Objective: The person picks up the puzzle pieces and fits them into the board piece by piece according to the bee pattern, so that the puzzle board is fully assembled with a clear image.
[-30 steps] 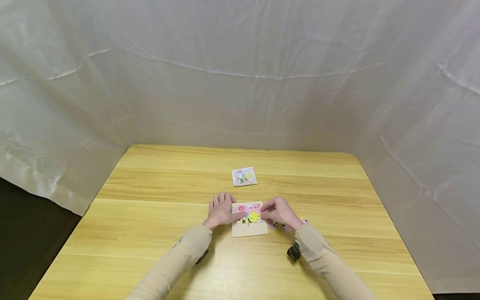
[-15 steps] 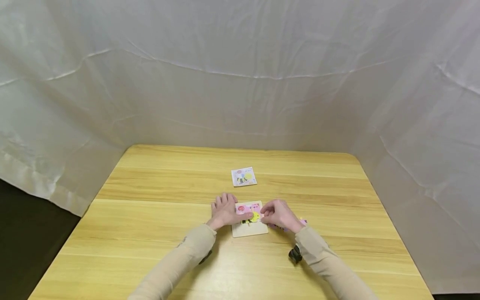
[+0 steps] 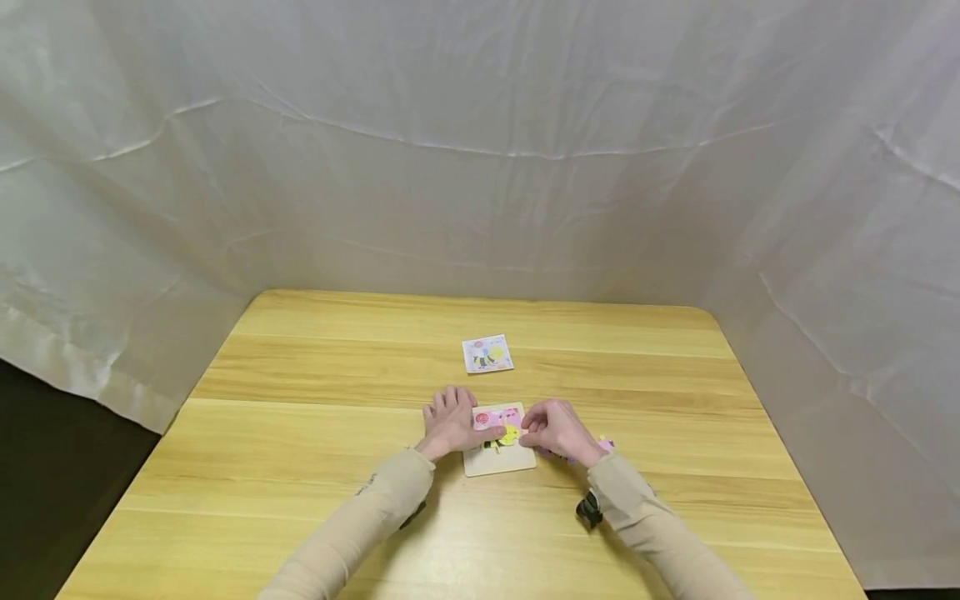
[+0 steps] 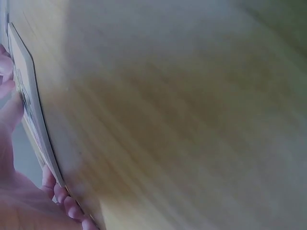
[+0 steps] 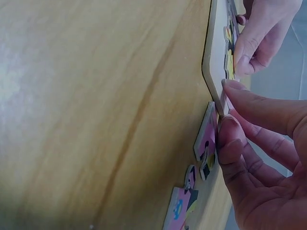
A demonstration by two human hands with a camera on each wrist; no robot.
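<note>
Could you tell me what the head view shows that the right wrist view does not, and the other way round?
Only the head view shows the small picture card lying farther back on the table, and the white cloth backdrop. Only the right wrist view shows the loose pink puzzle pieces lying flat beside the board's edge, close under the right hand's fingertips. Both show the puzzle board, the left hand and the right hand at it.

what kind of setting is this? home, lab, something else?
Probably a staged recording booth, not a home: white sheeting curtains off a wooden table that holds only a puzzle board, loose pieces and a picture card.
</note>
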